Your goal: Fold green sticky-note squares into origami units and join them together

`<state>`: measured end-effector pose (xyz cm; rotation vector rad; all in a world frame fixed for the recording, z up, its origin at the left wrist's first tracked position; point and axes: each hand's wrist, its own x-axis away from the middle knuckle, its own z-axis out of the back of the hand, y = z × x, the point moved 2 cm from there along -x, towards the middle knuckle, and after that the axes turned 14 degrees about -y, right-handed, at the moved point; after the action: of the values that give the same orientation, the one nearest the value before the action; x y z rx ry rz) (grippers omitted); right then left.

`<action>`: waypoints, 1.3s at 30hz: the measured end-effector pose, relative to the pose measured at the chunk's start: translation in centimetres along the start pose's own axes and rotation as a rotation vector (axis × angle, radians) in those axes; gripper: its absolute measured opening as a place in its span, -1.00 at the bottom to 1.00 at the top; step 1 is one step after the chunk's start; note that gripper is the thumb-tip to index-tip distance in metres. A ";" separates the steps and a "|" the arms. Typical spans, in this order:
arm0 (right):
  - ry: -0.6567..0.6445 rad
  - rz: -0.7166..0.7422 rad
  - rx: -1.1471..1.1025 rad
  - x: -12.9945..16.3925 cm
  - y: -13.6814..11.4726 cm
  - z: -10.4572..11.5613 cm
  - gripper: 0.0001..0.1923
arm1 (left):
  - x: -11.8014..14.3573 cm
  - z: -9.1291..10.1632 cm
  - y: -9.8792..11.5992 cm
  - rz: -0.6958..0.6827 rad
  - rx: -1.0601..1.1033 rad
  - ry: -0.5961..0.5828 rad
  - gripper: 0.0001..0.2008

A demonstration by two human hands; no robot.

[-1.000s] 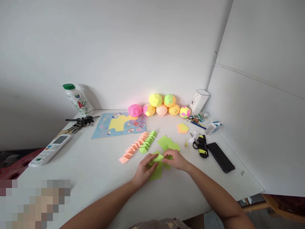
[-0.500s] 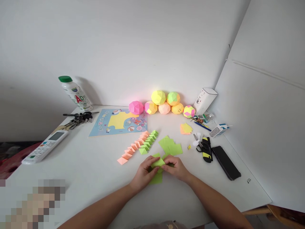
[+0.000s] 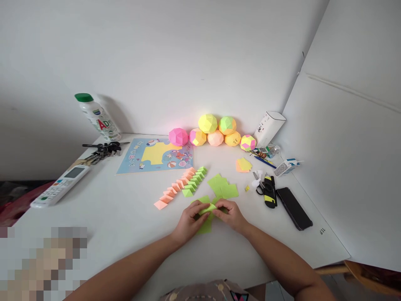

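Observation:
Between my two hands is a green sheet of paper [image 3: 207, 208], partly folded. My left hand [image 3: 191, 219] pinches its left side, and my right hand [image 3: 229, 214] pinches the right edge with thumb and fingers. Below the hands, more green sheets [image 3: 205, 228] lie flat on the white table. Just beyond them is a loose spread of green paper [image 3: 223, 187]. To the left run a row of folded green pieces [image 3: 194, 181] and a row of folded orange pieces [image 3: 173, 189]. My fingers hide part of the held sheet.
Several paper balls [image 3: 208, 124] sit along the wall. Scissors [image 3: 259, 186], a yellow-black cutter [image 3: 269, 192] and a phone [image 3: 294, 207] lie at right. At left are a remote [image 3: 61, 186], keys [image 3: 103, 152], a bottle [image 3: 98, 119] and a blue puzzle board [image 3: 131, 161].
The held green sheet has gone from a flatter face to a narrower, curled shape between my fingers. Both hands stay together; the whole view has shifted slightly.

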<state>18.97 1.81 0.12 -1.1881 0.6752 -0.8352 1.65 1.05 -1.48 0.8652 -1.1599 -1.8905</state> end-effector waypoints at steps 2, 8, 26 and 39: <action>0.006 0.003 -0.009 0.0 0.0 0.0 -0.82 | 0.0 0.0 0.1 -0.019 -0.047 0.013 -0.80; 0.057 -0.040 -0.087 0.1 0.6 -0.1 -0.80 | 0.1 -0.1 0.3 -0.022 -0.092 0.005 -0.81; 0.032 -0.005 -0.022 0.0 0.3 -0.1 -0.80 | 0.1 0.1 1.2 0.062 -0.077 -0.037 -0.76; 0.021 -0.011 -0.011 0.1 -0.3 0.0 -0.81 | 0.0 0.0 0.9 0.125 -0.100 -0.045 -0.70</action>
<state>18.91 1.69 0.45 -1.1954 0.6913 -0.8553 1.92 0.76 -0.63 0.6830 -1.1101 -1.8564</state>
